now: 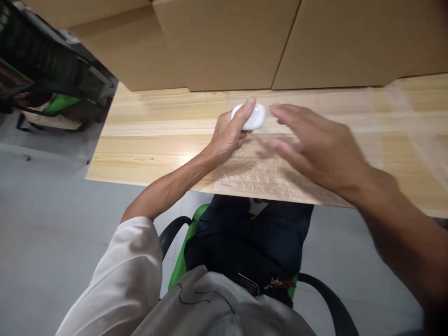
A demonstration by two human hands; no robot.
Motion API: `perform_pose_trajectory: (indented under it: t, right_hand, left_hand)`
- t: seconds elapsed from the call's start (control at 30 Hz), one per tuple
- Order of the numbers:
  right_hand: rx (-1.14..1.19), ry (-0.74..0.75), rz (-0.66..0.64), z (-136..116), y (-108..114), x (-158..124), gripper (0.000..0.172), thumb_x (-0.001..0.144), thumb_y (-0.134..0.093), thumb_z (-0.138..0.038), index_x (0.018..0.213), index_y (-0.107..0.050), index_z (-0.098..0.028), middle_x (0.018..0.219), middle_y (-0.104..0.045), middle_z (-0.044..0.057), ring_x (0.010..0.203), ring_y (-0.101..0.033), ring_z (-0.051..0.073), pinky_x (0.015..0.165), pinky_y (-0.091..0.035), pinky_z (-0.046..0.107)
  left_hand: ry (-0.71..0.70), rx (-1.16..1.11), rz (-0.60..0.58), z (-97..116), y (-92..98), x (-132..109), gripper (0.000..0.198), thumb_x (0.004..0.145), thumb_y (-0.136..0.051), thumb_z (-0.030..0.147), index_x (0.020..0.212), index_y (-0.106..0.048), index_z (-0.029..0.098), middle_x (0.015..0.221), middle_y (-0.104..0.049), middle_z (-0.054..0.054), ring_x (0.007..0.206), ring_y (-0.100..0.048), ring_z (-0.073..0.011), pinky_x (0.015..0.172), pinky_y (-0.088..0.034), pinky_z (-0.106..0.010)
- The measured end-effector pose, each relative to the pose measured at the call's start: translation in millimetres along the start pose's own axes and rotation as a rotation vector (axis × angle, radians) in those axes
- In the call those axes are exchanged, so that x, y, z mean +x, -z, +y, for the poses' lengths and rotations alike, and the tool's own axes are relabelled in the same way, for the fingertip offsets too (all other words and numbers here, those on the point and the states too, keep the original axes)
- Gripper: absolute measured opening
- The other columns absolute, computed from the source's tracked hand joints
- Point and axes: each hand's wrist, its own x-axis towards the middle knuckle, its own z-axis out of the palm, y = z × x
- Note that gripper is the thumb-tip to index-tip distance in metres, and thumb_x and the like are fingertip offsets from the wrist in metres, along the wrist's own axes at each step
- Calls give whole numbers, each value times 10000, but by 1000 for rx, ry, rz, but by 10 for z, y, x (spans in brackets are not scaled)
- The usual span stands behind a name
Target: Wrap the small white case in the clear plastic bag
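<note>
My left hand (229, 128) grips a glossy white earbuds case (258, 116) just above the table, with the thumb across its top and the fingers curled underneath. The case is rounded and looks closed; its left part is covered by the thumb. To the right, apart from the case, my right hand (315, 140) hovers with thumb and fingers spread and nothing between them. Its fingertips are smeared by motion.
The wooden table (150, 154) carries clear film (245, 175) over its middle and right. Large cardboard boxes (227, 46) line its back edge. A black and green chair (59, 102) stands at far left. My lap is below the front edge.
</note>
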Motion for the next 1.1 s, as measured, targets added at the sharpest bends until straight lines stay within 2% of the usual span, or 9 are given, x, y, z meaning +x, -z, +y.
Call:
perform_pose_trajectory:
  t: [0.1,0.23,0.37,0.47,0.63,0.8,0.87,0.97,1.1]
  right_hand:
    - [-23,-49,-38,-98,-167,230,648,1233,-599,-353,1859,-547,-194,1792,-728,199,1548,-784,427,1168,-733,606]
    - [-62,-63,-33,-68,-270,306,597,1225,-601,-307,1816,-576,-228,1713,-760,197,1471,-798,412,1089,-732,538]
    - [-77,-83,-32,0,-342,301,564,1217,-642,-324,1773,-613,-231,1526,-808,186,1303,-822,393,952,-721,479]
    - [-28,-92,-17,32,-378,271,553,1215,-670,-370,1753,-632,-250,1448,-820,160,1253,-816,374,942,-711,472]
    - [103,-139,35,41,-393,202,534,1204,-699,-503,1686,-697,-274,1465,-846,153,1257,-814,375,992,-720,501]
    - [210,-203,82,39,-386,159,574,1177,-721,-637,1622,-761,-277,1509,-859,159,1335,-815,400,1050,-730,542]
    - [271,-230,102,39,-385,145,614,1161,-734,-704,1597,-780,-275,1506,-863,157,1312,-823,391,1051,-733,544]
    - [407,-301,122,26,-400,125,673,1126,-761,-811,1538,-812,-282,1414,-884,121,1167,-843,339,967,-740,494]
    - [631,-408,134,-22,-453,111,676,1128,-728,-901,1424,-846,-306,1163,-875,57,893,-815,252,792,-715,412]
  left_hand:
    - [32,-100,-33,33,-22,-25,757,1132,-648,968,923,-567,245,665,-345,87,481,-281,-36,437,-208,-203]
    - [58,-99,-64,34,-57,0,795,1120,-560,1028,882,-520,270,613,-301,100,453,-226,-47,409,-195,-219]
    - [15,-42,-112,-49,-64,22,808,1080,-572,1069,902,-531,282,581,-272,110,435,-226,-60,400,-209,-239]
    - [-3,-50,-139,-124,-39,31,854,1001,-612,1127,890,-526,284,569,-259,110,436,-251,-69,412,-217,-261]
    - [-10,-82,-98,-190,7,42,861,1003,-603,1129,836,-536,287,545,-339,77,448,-330,-105,428,-241,-287]
    - [-61,-85,-88,-163,-7,21,863,1018,-652,1090,783,-491,276,562,-339,83,447,-319,-85,435,-220,-273]
    - [-87,-70,-97,-135,-22,5,846,1033,-660,1070,803,-504,271,579,-354,85,456,-330,-81,442,-224,-262]
    - [-117,-40,-115,-106,-38,-12,808,1045,-675,1047,865,-551,269,600,-410,80,460,-358,-83,445,-228,-259]
    - [-153,-15,-147,-108,-47,-34,791,1066,-620,1055,940,-599,274,597,-487,73,445,-395,-96,433,-263,-266]
